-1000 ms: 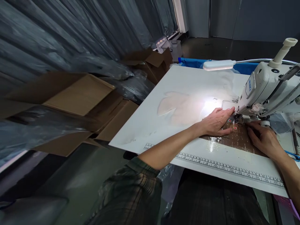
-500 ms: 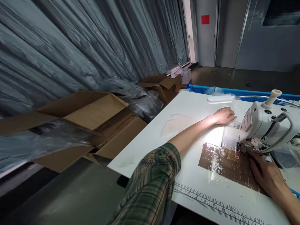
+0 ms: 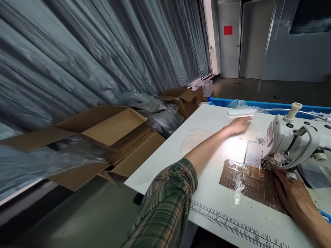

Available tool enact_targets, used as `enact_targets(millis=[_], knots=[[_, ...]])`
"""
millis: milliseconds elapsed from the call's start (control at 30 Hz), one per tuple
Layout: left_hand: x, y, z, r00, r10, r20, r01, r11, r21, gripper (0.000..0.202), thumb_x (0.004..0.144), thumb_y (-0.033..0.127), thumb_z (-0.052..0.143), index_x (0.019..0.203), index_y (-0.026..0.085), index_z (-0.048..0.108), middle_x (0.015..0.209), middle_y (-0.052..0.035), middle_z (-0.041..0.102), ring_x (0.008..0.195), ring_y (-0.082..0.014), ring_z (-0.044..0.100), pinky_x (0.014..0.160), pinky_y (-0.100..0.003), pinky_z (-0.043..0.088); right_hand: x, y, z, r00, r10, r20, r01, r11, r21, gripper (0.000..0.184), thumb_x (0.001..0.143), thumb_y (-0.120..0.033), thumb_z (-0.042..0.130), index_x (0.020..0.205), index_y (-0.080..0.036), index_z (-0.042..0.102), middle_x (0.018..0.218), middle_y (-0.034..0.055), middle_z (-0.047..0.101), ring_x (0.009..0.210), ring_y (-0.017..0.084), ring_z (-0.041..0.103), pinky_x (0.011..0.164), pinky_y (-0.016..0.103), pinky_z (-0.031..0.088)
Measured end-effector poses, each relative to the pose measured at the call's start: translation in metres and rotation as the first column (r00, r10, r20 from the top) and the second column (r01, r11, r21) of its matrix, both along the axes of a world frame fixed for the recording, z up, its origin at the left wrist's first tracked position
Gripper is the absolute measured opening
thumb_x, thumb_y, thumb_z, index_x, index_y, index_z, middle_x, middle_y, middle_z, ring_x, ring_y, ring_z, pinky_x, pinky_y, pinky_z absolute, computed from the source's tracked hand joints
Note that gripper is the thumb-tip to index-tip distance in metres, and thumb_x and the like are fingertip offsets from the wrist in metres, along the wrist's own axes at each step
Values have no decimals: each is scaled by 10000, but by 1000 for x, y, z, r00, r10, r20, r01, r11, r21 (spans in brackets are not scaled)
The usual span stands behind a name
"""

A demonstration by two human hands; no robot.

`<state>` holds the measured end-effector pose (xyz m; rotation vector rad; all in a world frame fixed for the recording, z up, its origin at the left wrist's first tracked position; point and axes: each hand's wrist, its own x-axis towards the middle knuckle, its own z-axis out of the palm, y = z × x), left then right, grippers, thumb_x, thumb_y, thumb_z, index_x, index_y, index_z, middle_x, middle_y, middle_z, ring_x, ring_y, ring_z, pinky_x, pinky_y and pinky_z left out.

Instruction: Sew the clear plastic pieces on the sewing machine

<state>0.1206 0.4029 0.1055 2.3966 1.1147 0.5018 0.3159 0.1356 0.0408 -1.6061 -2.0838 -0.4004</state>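
My left hand [image 3: 238, 125] lies on the white table to the far left of the sewing machine [image 3: 287, 137], under the small lamp [image 3: 241, 113]. Its fingers are stretched out, the tips partly shaded, beside a faint sheer piece of material. Close by the presser foot, my right hand [image 3: 293, 193] rests on a brown taped sheet [image 3: 248, 179]. The thumb and forefinger stand apart; the other fingers are partly hidden by the machine. A metal needle plate with small red-marked stickers [image 3: 252, 161] sits left of the needle.
A printed ruler [image 3: 232, 224] runs along the table's front edge. Open cardboard boxes [image 3: 116, 127] and clear plastic stand left of the table, below grey curtains [image 3: 103, 51]. A blue-edged bin [image 3: 274, 105] lies behind. A thread stand [image 3: 293, 112] rises from the machine.
My left hand has moved left and back, away from the machine, to beneath the lamp. The right hand stays by the presser foot. The view has shifted slightly.
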Motion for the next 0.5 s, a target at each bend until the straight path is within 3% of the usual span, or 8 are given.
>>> enact_targets(millis=[100, 267, 433, 500], knots=[[-16, -6, 1, 997, 82, -8, -82, 997, -12, 442, 982, 287, 471, 1382, 141, 589, 1517, -117, 535, 1403, -272, 505, 1176, -360, 402, 1, 0, -6, 999, -38, -28, 38, 999, -19, 514, 1036, -367, 282, 1075, -176, 758, 901, 161, 682, 820, 293, 675, 586, 382, 574], [-32, -10, 0, 968, 249, -10, -249, 968, -36, 357, 960, 218, 497, 1266, 105, 641, 1389, -157, 615, 1216, -261, 637, 1091, -346, 470, 15, 1, -10, 998, 42, -49, -48, 990, -133, 409, 1015, -319, 388, 1256, -190, 692, 1020, 163, 683, 880, 284, 682, 672, 392, 605], [-34, -23, -2, 943, 333, 22, -330, 941, -79, 256, 920, 323, 607, 1044, 117, 693, 1252, -181, 651, 1196, -328, 625, 1065, -410, 467, 21, 3, -12, 997, 45, -58, -54, 983, -177, 403, 1014, -308, 414, 1311, -198, 663, 1120, 175, 655, 849, 255, 681, 724, 406, 609], [-33, -29, -1, 942, 330, 51, -324, 940, -110, 155, 860, 284, 669, 906, 136, 687, 1209, -167, 662, 1203, -338, 613, 1074, -414, 455, 17, 2, -12, 997, 19, -69, -30, 987, -157, 404, 1017, -312, 400, 1285, -194, 677, 1112, 174, 653, 877, 264, 680, 762, 428, 606]])
